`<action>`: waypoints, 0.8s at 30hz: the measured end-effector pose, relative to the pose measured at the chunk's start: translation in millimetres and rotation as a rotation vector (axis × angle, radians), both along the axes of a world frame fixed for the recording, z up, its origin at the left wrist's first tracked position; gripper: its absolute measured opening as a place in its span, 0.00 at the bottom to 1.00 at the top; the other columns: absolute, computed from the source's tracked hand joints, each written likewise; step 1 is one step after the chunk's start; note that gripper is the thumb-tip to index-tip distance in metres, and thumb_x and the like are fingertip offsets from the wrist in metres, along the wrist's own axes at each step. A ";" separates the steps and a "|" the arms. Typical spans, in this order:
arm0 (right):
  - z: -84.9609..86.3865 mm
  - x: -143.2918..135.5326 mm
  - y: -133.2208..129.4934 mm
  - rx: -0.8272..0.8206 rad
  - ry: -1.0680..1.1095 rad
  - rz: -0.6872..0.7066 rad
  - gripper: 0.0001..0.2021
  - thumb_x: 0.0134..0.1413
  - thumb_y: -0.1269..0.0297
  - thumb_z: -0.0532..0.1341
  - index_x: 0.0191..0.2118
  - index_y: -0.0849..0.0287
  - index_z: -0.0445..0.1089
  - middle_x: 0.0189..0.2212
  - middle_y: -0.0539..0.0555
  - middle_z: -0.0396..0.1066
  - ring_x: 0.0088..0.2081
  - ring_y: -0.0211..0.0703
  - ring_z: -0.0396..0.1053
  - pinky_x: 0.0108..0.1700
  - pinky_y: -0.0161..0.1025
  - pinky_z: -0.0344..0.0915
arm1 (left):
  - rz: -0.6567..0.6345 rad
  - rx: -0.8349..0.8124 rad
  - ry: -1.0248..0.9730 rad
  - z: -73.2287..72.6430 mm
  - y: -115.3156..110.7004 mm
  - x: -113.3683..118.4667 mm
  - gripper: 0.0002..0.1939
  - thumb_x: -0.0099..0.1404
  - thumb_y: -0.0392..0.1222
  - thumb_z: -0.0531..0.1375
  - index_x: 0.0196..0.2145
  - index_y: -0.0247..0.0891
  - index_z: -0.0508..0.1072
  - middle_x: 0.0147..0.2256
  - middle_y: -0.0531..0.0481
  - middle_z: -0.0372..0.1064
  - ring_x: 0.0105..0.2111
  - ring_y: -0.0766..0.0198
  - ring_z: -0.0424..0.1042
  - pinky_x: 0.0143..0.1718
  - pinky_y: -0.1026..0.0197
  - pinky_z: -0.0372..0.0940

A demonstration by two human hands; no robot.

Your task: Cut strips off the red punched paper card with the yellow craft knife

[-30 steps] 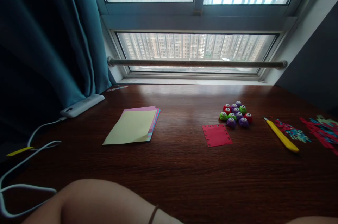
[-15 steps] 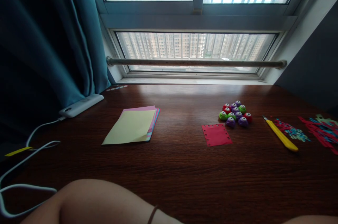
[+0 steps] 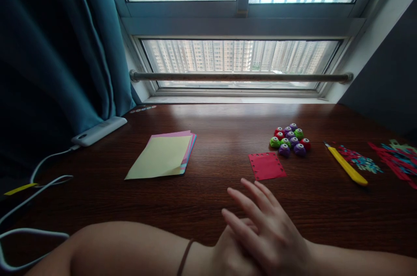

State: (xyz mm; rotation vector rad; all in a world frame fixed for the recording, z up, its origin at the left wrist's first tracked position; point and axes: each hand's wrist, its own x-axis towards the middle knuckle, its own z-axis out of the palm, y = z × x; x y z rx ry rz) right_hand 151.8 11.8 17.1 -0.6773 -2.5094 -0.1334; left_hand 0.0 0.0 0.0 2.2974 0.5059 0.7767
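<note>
**Hands stacked low on the table, red paper just ahead**

The red paper square (image 3: 267, 165) lies flat on the dark wooden table (image 3: 208, 206), right in front of my fingertips but not touching them. It's a small, roughly square sheet with a row of tiny punched holes showing along its edges, and it sits slightly turned.

My right hand (image 3: 267, 228) comes in from the lower right, palm down, fingers spread loosely and stretched toward the paper, holding nothing. It rests across my left hand (image 3: 230, 252), which is mostly covered; I cannot tell whether the left one is open or curled. A thin dark band (image 3: 185, 258) circles my left wrist, and that forearm lies along the near edge of the table.

Just behind the red square sits a cluster of small round punches (image 3: 289, 139) in green, purple and red, packed together. To the right lies a yellow craft knife (image 3: 347, 165), next to some cut paper scraps (image 3: 389, 159). Off to the left, well apart, is a stack of coloured paper (image 3: 163, 156) with a pale yellow sheet on top.
</note>
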 end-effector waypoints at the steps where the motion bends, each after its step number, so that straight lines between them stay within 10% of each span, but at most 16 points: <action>1: 7.2 0.6 1.6 -0.035 -0.057 -0.104 0.30 0.52 0.47 0.52 0.57 0.58 0.57 0.57 0.65 0.52 0.57 0.69 0.47 0.49 0.65 0.53 | -0.004 -0.001 -0.029 3.0 5.3 1.3 0.25 0.64 0.58 0.45 0.27 0.35 0.69 0.29 0.46 0.69 0.32 0.65 0.68 0.40 0.58 0.65; 7: 22.2 2.2 13.2 -0.379 -0.351 -0.597 0.34 0.52 0.44 0.49 0.60 0.58 0.49 0.58 0.70 0.47 0.57 0.78 0.40 0.47 0.72 0.41 | 0.182 -0.155 -0.108 12.1 17.9 11.9 0.22 0.65 0.53 0.43 0.33 0.35 0.68 0.45 0.42 0.65 0.49 0.58 0.61 0.51 0.54 0.57; 12: 21.9 9.1 33.0 -0.609 -0.493 -0.601 0.37 0.52 0.38 0.39 0.61 0.58 0.47 0.56 0.73 0.50 0.55 0.75 0.48 0.48 0.66 0.48 | 0.301 -0.183 0.113 5.7 20.1 12.2 0.23 0.67 0.50 0.45 0.57 0.41 0.54 0.59 0.48 0.48 0.60 0.59 0.43 0.60 0.49 0.41; 24: 34.6 3.3 23.7 -0.540 -0.677 -0.614 0.33 0.58 0.47 0.42 0.59 0.70 0.51 0.43 0.76 0.64 0.45 0.64 0.63 0.40 0.50 0.61 | 0.237 -0.045 0.381 6.1 20.4 12.6 0.28 0.67 0.49 0.43 0.62 0.45 0.36 0.62 0.52 0.38 0.61 0.61 0.39 0.60 0.49 0.42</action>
